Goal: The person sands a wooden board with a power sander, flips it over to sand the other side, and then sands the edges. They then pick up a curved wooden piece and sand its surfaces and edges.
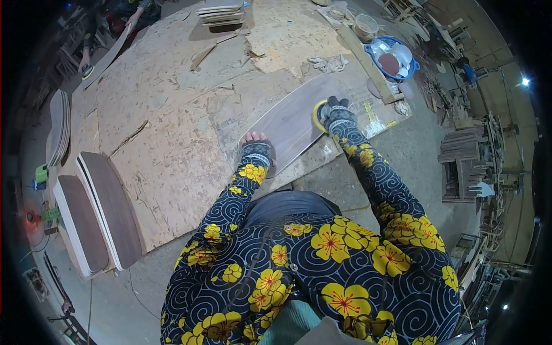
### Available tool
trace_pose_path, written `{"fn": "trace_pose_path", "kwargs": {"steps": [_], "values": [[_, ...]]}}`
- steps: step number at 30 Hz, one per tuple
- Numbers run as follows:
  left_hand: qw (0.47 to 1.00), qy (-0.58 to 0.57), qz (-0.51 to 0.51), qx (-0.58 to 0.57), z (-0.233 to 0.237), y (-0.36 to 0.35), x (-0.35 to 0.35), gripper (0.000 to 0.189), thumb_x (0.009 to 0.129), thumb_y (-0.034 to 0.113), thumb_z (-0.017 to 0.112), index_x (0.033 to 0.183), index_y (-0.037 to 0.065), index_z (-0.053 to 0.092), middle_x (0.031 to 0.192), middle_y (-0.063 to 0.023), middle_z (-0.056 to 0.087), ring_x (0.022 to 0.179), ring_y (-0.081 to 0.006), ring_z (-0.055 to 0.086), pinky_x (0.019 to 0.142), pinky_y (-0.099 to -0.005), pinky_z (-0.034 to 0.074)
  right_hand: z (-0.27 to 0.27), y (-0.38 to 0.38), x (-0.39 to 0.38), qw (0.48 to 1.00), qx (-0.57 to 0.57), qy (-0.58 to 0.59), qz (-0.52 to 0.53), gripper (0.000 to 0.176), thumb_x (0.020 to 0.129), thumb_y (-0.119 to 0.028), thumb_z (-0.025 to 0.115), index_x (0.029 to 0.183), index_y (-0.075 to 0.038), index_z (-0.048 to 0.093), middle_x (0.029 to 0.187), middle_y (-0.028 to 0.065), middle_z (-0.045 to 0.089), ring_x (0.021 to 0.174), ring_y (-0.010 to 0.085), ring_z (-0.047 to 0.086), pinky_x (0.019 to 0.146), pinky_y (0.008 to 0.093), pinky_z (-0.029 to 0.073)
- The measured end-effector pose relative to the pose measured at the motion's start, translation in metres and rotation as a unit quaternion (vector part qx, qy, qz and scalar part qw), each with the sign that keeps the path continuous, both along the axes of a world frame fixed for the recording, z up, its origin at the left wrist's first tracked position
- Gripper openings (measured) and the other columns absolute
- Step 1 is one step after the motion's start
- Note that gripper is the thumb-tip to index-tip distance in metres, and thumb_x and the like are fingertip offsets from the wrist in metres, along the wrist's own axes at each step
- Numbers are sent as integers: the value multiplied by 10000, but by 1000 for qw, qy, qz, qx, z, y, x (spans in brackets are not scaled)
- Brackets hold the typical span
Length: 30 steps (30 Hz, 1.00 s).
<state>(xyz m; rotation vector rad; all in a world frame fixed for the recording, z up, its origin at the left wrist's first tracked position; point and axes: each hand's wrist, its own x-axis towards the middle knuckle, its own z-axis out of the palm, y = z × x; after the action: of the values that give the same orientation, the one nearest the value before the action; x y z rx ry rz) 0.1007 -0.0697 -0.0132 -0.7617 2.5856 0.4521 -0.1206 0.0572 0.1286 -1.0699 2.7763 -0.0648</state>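
A curved wooden board (290,121) with a brown-grey face and pale edges lies at a slant on the worktable. My left hand (259,144), in a fingerless knit glove, rests on the near left end of the board with its fingers stretched flat. Over the right part of the board, my gloved right hand (336,112) is closed around a round sanding pad with a yellow rim (317,117). The pad sits by the board's right edge, and the hand hides most of it.
Stacked boards (109,213) stand at the table's left edge, with more board stacks (59,126) behind them. Another stack (221,12) lies at the back. A blue basket (415,70) holds discs at right, beside a wooden strip (362,54). A co-worker (135,17) handles a board at far left.
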Motion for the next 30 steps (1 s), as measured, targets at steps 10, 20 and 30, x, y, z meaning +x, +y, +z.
{"fn": "trace_pose_path", "kwargs": {"steps": [10, 20, 30], "values": [[999, -34, 9, 10, 37, 3, 1, 1149, 685, 555, 768, 1498, 22, 155, 1536, -262, 205, 1429, -449, 149, 1151, -561, 154, -3, -1, 56, 990, 5, -59, 128, 621, 736, -286, 745, 1265, -160, 444, 1181, 211, 469, 975, 392, 623, 796, 482, 534], [997, 14, 36, 62, 14, 2, 8, 1185, 668, 557, 765, 1513, 55, 104, 1570, -242, 80, 1446, -443, 51, 1153, -586, 86, -47, 4, -54, 986, 58, 119, 100, 543, 759, -250, 704, 1240, -136, 479, 1243, 216, 499, 1194, 384, 519, 857, 449, 530], [994, 65, 75, 43, 3, 11, 10, 639, 900, 433, 396, 1458, 156, 254, 1573, -154, 160, 1442, -404, 102, 1136, -603, 149, -18, -4, 2, 960, 232, -34, 152, 503, 826, -354, 631, 1266, -141, 515, 1274, 154, 543, 1100, 321, 570, 890, 436, 482]]}}
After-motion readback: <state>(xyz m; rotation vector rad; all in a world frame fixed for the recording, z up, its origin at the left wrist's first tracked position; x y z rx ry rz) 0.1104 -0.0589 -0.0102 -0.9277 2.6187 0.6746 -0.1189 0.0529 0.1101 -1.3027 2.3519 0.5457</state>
